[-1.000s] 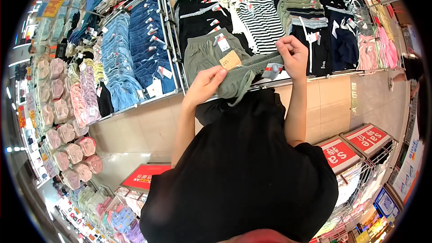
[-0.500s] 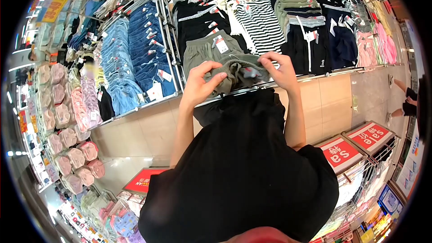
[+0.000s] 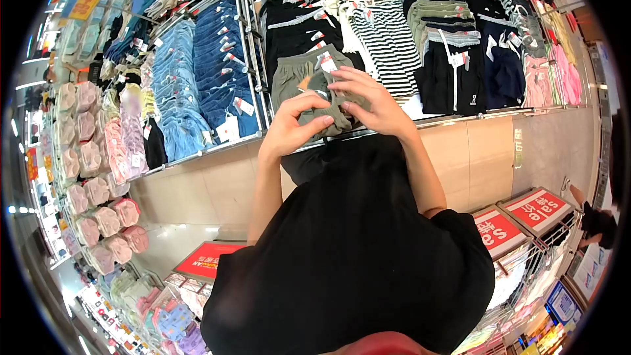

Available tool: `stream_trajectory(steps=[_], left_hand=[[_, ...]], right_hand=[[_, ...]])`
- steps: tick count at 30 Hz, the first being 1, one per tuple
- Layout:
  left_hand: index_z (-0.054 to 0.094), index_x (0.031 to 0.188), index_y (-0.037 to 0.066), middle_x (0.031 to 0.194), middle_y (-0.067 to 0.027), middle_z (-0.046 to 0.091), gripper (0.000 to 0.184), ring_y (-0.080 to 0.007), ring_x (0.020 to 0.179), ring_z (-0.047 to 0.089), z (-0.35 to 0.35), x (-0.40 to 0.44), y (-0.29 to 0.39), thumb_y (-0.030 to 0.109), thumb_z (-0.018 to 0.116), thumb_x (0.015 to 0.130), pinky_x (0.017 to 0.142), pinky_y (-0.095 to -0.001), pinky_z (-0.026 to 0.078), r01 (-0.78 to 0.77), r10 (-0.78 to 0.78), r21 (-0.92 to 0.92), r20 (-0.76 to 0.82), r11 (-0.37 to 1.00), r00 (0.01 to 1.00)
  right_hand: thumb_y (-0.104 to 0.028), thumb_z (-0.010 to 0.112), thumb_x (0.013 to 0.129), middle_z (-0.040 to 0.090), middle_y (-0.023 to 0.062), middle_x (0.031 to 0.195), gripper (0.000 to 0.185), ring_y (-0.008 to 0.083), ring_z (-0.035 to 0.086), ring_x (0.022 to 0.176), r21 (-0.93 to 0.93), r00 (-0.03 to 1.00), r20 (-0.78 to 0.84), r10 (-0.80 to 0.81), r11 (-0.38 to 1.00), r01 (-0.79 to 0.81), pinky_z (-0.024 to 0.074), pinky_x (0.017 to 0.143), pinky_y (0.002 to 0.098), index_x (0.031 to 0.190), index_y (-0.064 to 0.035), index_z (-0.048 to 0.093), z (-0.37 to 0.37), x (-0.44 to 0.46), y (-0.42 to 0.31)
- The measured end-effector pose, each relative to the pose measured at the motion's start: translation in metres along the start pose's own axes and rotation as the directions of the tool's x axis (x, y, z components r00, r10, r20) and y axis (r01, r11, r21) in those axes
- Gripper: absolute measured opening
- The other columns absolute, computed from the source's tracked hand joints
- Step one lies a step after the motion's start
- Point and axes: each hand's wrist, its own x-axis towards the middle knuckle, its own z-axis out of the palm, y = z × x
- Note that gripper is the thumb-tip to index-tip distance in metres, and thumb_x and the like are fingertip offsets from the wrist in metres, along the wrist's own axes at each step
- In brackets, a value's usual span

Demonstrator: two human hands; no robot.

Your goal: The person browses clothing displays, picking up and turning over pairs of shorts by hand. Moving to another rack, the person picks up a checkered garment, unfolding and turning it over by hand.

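Note:
Olive-green trousers (image 3: 338,120) lie bunched and partly folded at the front of a pile, between my two hands. My left hand (image 3: 297,120) grips their left side, thumb on the near side and fingers curled over the cloth. From the right, my right hand (image 3: 376,104) reaches across the fabric with its fingers spread and the thumb lower down, touching the cloth. Just behind, another olive-green pair (image 3: 292,69) shows its elastic waistband and a white-and-red price tag (image 3: 327,62). A small tan tag (image 3: 304,83) peeks out near my left fingers.
Blue jeans (image 3: 227,72) hang in rows to the left, past a metal rail (image 3: 253,59). Striped trousers (image 3: 384,46) and black trousers (image 3: 450,79) lie to the right. Red sale signs (image 3: 539,205) top a rack behind me at right. A person (image 3: 595,220) stands far right.
My right hand has moved left and inward, bringing its side of the olive trousers over toward my left hand. The spread-out waistband is now bunched. The person at right has shifted.

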Motion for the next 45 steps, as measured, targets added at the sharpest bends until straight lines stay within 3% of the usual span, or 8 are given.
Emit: stream_trajectory(steps=[6, 8, 15, 20, 26, 27, 36, 45], left_hand=[[0.063, 0.094, -0.004, 0.088, -0.0079, 0.062, 0.019, -0.0163, 0.083, 0.058, 0.001, -0.003, 0.002, 0.004, 0.071, 0.079, 0.078, -0.0279, 0.044, -0.004, 0.007, -0.068, 0.042, 0.998, 0.999], [0.063, 0.093, -0.004, 0.088, -0.0065, 0.061, 0.018, -0.0152, 0.082, 0.057, -0.001, -0.005, 0.002, 0.003, 0.070, 0.079, 0.077, -0.0272, 0.043, 0.028, -0.023, -0.146, 0.037, 0.989, 0.999], [0.062, 0.095, -0.003, 0.087, -0.0028, 0.059, 0.017, -0.0122, 0.079, 0.055, -0.007, -0.011, 0.000, 0.004, 0.068, 0.082, 0.074, -0.0258, 0.043, 0.158, -0.164, -0.309, 0.009, 0.938, 0.986], [0.062, 0.097, -0.001, 0.088, -0.0052, 0.063, 0.024, -0.0133, 0.084, 0.058, -0.002, -0.007, 0.001, 0.012, 0.072, 0.080, 0.077, -0.0277, 0.045, 0.085, -0.086, -0.010, -0.066, 0.996, 0.994], [0.062, 0.100, -0.002, 0.092, -0.0114, 0.065, 0.031, -0.0202, 0.087, 0.062, 0.012, 0.000, 0.009, 0.016, 0.075, 0.078, 0.082, -0.0297, 0.046, 0.072, -0.050, 0.164, -0.134, 0.984, 0.990], [0.062, 0.101, -0.002, 0.094, -0.0117, 0.066, 0.032, -0.0208, 0.088, 0.062, 0.012, 0.001, 0.010, 0.016, 0.075, 0.078, 0.082, -0.0299, 0.046, 0.067, -0.045, 0.148, -0.144, 0.987, 0.989], [0.063, 0.103, -0.003, 0.089, -0.0044, 0.067, 0.029, -0.0087, 0.085, 0.058, 0.018, -0.002, 0.014, 0.016, 0.071, 0.083, 0.078, -0.0267, 0.047, 0.231, -0.236, -0.147, -0.022, 0.962, 0.971], [0.066, 0.088, 0.000, 0.065, 0.0068, 0.055, 0.014, 0.0008, 0.055, 0.046, 0.030, -0.004, 0.002, 0.013, 0.070, 0.086, 0.048, -0.0175, 0.034, 0.339, -0.372, -0.329, -0.040, 0.881, 0.928]], right_hand=[[0.003, 0.058, 0.079, 0.058, 0.0140, 0.127, 0.027, 0.0312, 0.047, 0.128, 0.233, 0.998, 0.060, 0.022, 0.972, -0.036, 0.0313, 0.110, 0.0430, 0.106, -0.0021, 0.061, -0.007, 0.003, -0.004], [0.000, 0.061, 0.080, 0.063, 0.0132, 0.106, 0.022, 0.0288, 0.058, 0.102, 0.197, 0.993, 0.093, 0.078, 0.976, -0.095, 0.0462, 0.087, 0.0364, 0.101, -0.0007, 0.060, -0.009, 0.002, 0.000], [-0.011, 0.065, 0.084, 0.060, 0.0108, 0.081, 0.015, 0.0231, 0.058, 0.074, 0.145, 0.993, 0.057, 0.099, 0.984, -0.107, 0.0447, 0.065, 0.0329, 0.093, 0.0002, 0.061, -0.007, -0.004, 0.002], [-0.013, 0.063, 0.087, 0.055, 0.0070, 0.070, 0.014, 0.0124, 0.047, 0.059, 0.249, 0.967, 0.023, 0.254, 0.935, -0.252, 0.0380, 0.053, 0.0280, 0.091, -0.0001, 0.059, -0.005, -0.008, 0.001], [-0.012, 0.059, 0.090, 0.054, 0.0030, 0.075, 0.014, 0.0073, 0.046, 0.064, 0.428, 0.976, 0.006, 0.216, 0.882, -0.197, 0.0386, 0.056, 0.0237, 0.091, 0.0021, 0.055, 0.005, -0.008, 0.002], [-0.011, 0.056, 0.092, 0.053, 0.0009, 0.075, 0.012, 0.0043, 0.049, 0.068, 0.569, 0.894, 0.182, 0.409, 0.698, -0.435, 0.0394, 0.059, 0.0198, 0.092, 0.0013, 0.054, -0.004, -0.007, -0.015], [-0.009, 0.052, 0.094, 0.053, -0.0036, 0.082, 0.007, 0.0017, 0.046, 0.074, 0.806, 0.933, 0.202, 0.297, 0.491, -0.330, 0.0377, 0.066, 0.0186, 0.093, -0.0018, 0.054, 0.008, -0.008, 0.000], [-0.008, 0.065, 0.085, 0.059, 0.0059, 0.094, 0.016, 0.0134, 0.055, 0.091, 0.451, 0.968, -0.085, 0.236, 0.875, -0.174, 0.0432, 0.082, 0.0259, 0.097, 0.0001, 0.057, 0.004, -0.004, -0.009]])
